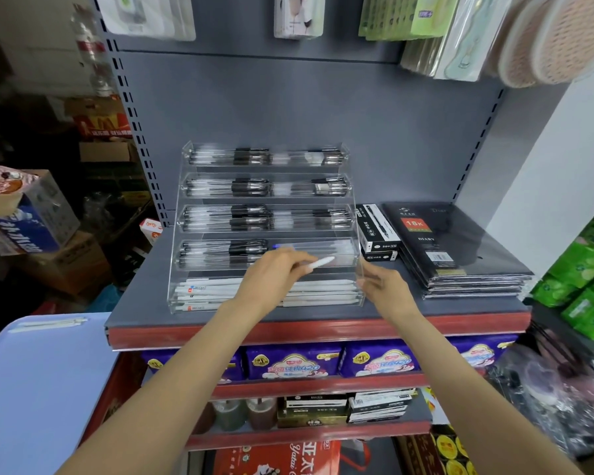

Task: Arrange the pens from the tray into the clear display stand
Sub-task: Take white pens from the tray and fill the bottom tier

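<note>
On the grey shelf (408, 308), the clear display stand (268, 228) is positioned with five stepped tiers. A white pen (319, 262) is pinched in the left hand (275, 272) in front of the fourth tier's right compartment. The stand's right front edge is touched by the right hand (383, 286), fingers loosely curled. Two white pens (48, 324) are seen on the blue tray (42, 389) at lower left.

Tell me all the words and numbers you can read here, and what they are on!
"18K": on the red label of the top black notebook.
"DIARY": on that same notebook, under the red label.
"420": on the purple packs on the shelf below.
Too blurred or small to read: the print on the white pens in the clear display stand, the black pen box, and the cardboard boxes at left.
</note>
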{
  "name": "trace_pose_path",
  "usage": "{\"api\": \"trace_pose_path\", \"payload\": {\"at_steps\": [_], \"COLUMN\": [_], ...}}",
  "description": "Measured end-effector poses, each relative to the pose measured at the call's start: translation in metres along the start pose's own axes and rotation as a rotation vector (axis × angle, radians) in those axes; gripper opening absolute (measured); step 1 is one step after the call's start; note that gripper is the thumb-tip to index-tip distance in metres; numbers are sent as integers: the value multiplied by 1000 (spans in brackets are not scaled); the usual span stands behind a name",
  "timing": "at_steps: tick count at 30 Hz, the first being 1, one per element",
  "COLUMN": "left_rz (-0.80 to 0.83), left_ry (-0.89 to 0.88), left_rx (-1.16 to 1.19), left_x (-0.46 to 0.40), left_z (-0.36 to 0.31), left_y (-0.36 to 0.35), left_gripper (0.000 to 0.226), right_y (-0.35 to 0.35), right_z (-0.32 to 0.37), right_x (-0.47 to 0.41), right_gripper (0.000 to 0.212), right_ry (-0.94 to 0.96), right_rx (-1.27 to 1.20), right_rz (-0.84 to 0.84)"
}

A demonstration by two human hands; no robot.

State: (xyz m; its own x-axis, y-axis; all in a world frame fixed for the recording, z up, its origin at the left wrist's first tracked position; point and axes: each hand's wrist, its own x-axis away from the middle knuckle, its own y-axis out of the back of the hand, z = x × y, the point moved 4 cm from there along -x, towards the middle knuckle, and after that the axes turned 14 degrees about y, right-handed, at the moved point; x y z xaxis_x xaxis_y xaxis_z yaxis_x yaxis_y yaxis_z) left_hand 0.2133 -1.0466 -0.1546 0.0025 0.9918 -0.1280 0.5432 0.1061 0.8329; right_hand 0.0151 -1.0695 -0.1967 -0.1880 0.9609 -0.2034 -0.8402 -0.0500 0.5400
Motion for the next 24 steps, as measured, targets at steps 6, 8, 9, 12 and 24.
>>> {"api": "trace_pose_path", "payload": {"at_steps": [6,8,9,12,24], "left_rz": [92,142,148,143,97], "left_ry": [-47,-91,-98,-55,42], "left_rx": [42,-2,2,53,-38], "left_x": [-3,-1,0,-3,-3], "left_z": [4,2,1,-1,14], "left_y": [-5,-9,-11,-16,-8], "left_gripper": [32,34,31,19,17], "right_y": [0,0,1,1,1], "right_z": [0,1,1,3,1], "right_x": [0,0,0,1,2], "right_gripper": [48,48,48,48,49], "right_ry": [7,11,13,23,8], "right_rx": [7,11,15,22,8], "right_rz": [-4,-4,-4,-2,16]}}
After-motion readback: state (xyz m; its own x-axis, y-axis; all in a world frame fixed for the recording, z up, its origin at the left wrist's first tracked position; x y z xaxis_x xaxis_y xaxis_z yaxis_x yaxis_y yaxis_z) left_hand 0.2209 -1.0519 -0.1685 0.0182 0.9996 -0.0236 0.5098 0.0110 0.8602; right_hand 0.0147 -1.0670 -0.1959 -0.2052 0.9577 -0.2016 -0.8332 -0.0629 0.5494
